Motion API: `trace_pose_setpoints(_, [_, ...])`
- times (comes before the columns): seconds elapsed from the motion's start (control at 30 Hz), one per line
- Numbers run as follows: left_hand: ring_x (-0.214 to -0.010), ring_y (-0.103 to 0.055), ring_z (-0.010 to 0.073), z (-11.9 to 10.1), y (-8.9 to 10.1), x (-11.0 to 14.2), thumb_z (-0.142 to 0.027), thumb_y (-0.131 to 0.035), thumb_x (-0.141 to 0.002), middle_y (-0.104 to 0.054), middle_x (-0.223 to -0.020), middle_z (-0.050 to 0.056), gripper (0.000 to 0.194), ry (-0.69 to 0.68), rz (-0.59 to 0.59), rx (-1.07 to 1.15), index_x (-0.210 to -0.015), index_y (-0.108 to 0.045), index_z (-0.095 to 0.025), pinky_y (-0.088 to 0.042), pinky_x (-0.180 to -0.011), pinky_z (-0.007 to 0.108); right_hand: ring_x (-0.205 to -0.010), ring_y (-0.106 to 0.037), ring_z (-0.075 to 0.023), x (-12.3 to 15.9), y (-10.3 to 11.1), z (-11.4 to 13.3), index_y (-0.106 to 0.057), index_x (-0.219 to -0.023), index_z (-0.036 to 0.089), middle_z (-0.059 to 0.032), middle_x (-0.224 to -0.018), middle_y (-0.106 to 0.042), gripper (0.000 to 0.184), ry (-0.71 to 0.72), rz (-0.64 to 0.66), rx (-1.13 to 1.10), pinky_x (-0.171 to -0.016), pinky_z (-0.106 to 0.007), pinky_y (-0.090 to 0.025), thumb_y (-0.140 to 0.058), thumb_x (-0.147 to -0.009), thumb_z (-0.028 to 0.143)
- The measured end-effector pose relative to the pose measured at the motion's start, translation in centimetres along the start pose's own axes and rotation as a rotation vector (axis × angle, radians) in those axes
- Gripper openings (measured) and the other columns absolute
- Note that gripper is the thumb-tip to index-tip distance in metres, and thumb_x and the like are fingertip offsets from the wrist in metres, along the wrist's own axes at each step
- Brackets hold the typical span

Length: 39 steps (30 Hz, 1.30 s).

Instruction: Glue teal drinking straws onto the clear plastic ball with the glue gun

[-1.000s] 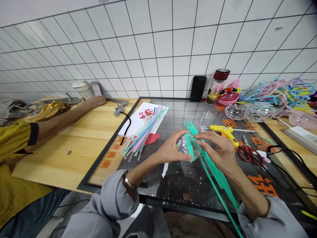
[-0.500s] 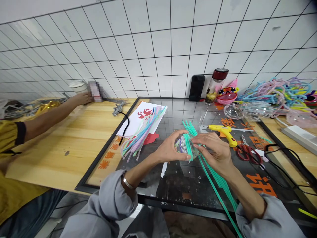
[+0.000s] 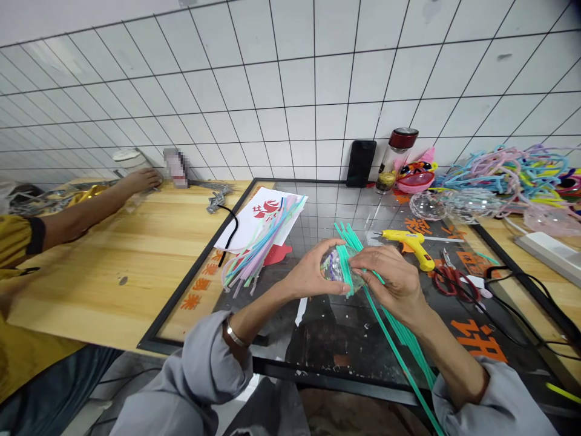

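Note:
My left hand [image 3: 308, 272] is curled around a clear plastic ball [image 3: 332, 264], thumb below and fingers above. Several green pipe cleaners [image 3: 345, 270] lie side by side across the ball's face. My right hand [image 3: 394, 277] pinches at the ball's right side, its fingertips on the end of a green strand; the exact grip is partly hidden. Under the ball and the right hand, a loose bundle of long green pipe cleaners [image 3: 408, 342] runs diagonally over the dark glass tabletop [image 3: 327, 345] past its front edge.
A yellow glue gun [image 3: 415, 242] and red-handled scissors [image 3: 456, 283] lie right, among black cords. Pastel pipe cleaners [image 3: 263, 242] rest on white paper [image 3: 236, 224]. Behind stand a phone [image 3: 361, 163] and a bottle [image 3: 396, 160]. At left is a co-worker's arm [image 3: 91, 209].
My right fingertips have shifted slightly left, closer against the ball. The ball stays in my left hand. The co-worker's hand has moved left, away from the blurred upright object.

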<state>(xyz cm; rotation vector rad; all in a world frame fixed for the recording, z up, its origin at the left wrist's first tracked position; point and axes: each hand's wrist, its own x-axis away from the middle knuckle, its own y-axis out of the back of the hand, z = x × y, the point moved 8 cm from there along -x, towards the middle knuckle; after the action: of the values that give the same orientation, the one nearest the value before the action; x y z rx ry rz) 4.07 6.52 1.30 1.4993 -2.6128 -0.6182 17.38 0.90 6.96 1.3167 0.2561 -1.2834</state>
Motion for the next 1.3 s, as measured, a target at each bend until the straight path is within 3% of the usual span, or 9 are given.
trace_pose_setpoints(0.27, [-0.125,-0.052,0.031,0.3,-0.07,-0.03,-0.031,-0.085,-0.059,-0.052,-0.137,0.011,0.092,-0.013,0.012,-0.015,-0.139,-0.04,-0.022,-0.04,-0.108,0.044,-0.091,-0.068,-0.0176,0.14,-0.15,0.03,-0.065,-0.099,0.021,-0.0025,-0.091,-0.074,0.015,0.021,0.005,0.025,-0.085,-0.035,-0.049,-0.062,-0.088,0.012])
trace_pose_setpoints(0.43, [-0.125,-0.051,0.0295,0.19,-0.12,0.06,-0.03,-0.082,-0.063,-0.05,-0.138,0.01,0.078,-0.055,0.008,-0.033,-0.131,-0.045,-0.022,-0.04,-0.108,0.042,-0.09,-0.068,-0.0171,-0.01,-0.16,0.29,-0.065,-0.098,0.02,-0.0033,-0.091,-0.073,0.014,0.026,0.003,0.034,-0.083,-0.034,-0.049,-0.061,-0.088,0.011])
trace_pose_setpoints(0.73, [-0.134,-0.045,0.0297,0.26,-0.28,0.01,-0.032,-0.083,-0.067,-0.047,-0.139,0.011,0.07,-0.199,0.025,-0.033,-0.128,-0.048,-0.022,-0.033,-0.115,0.043,-0.088,-0.069,-0.0169,-0.15,-0.1,0.45,-0.066,-0.098,0.022,-0.0024,-0.089,-0.074,0.014,0.022,-0.011,0.036,-0.082,-0.034,-0.05,-0.059,-0.09,0.013])
trace_pose_setpoints(1.3, [-0.141,-0.038,0.0315,-0.13,-0.11,0.07,-0.038,-0.081,-0.07,-0.045,-0.145,0.013,0.068,-0.228,0.021,-0.085,-0.129,-0.05,-0.023,-0.028,-0.119,0.049,-0.09,-0.069,-0.0179,0.09,-0.22,-0.03,-0.067,-0.098,0.023,-0.0024,-0.092,-0.075,0.015,-0.004,-0.014,0.022,-0.085,-0.035,-0.05,-0.059,-0.089,0.014])
